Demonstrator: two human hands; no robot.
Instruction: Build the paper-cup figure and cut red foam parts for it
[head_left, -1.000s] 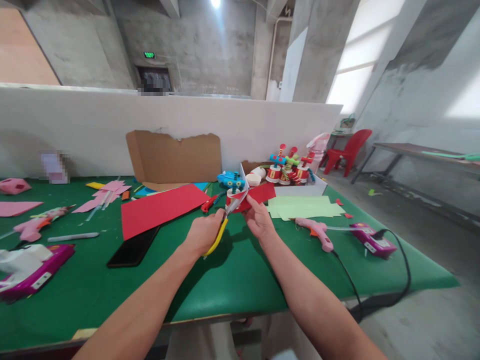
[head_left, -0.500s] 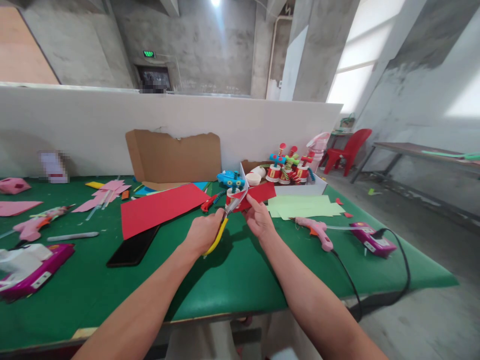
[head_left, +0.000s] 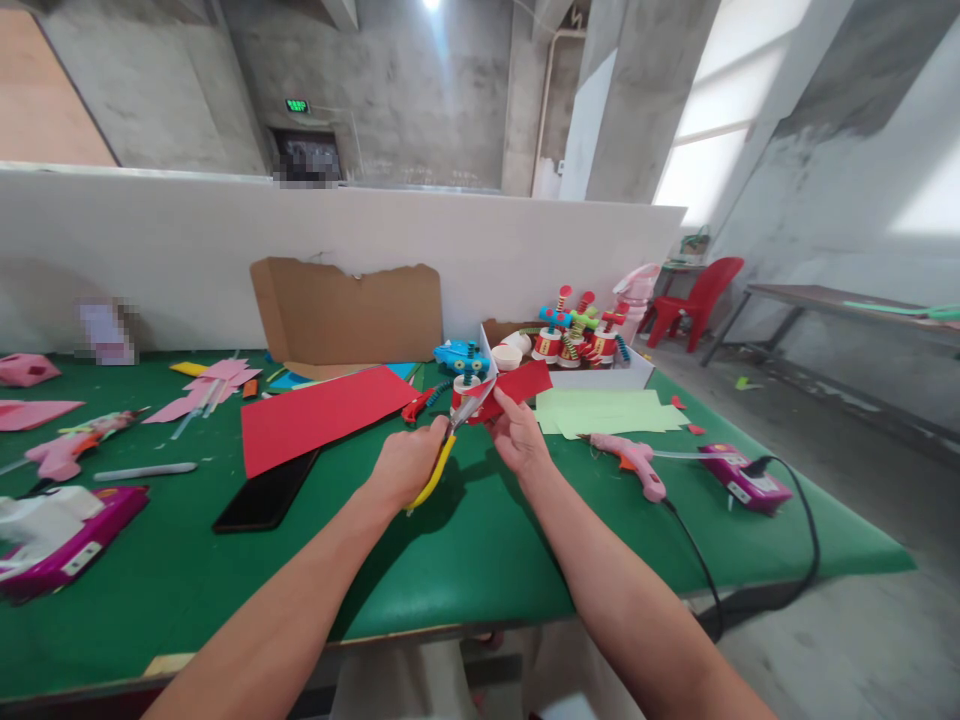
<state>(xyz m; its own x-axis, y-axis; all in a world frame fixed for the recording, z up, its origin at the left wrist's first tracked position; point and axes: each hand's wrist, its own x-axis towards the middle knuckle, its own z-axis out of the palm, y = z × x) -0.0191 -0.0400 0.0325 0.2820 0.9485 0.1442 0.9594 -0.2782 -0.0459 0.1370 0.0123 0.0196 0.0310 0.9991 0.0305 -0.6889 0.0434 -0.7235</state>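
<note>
Head view, left hand [head_left: 405, 463] clasping one scissors [head_left: 448, 448], right hand [head_left: 519, 441] pinching one red card [head_left: 526, 382], blades perhaps parted

Both forearms reach forward and converge, left hand [head_left: 405, 466] curled closed, right hand [head_left: 517, 442] pinching.

Green table [head_left: 480, 560]: large red sheet [head_left: 322, 415] beside black phone [head_left: 266, 495]; torn cardboard [head_left: 349, 315] against white partition [head_left: 150, 260]; pale green sheets [head_left: 607, 410] near pink glue gun [head_left: 634, 460]; white box [head_left: 607, 380] holding spool figures [head_left: 577, 335]; red chair [head_left: 701, 295] beyond.
</note>
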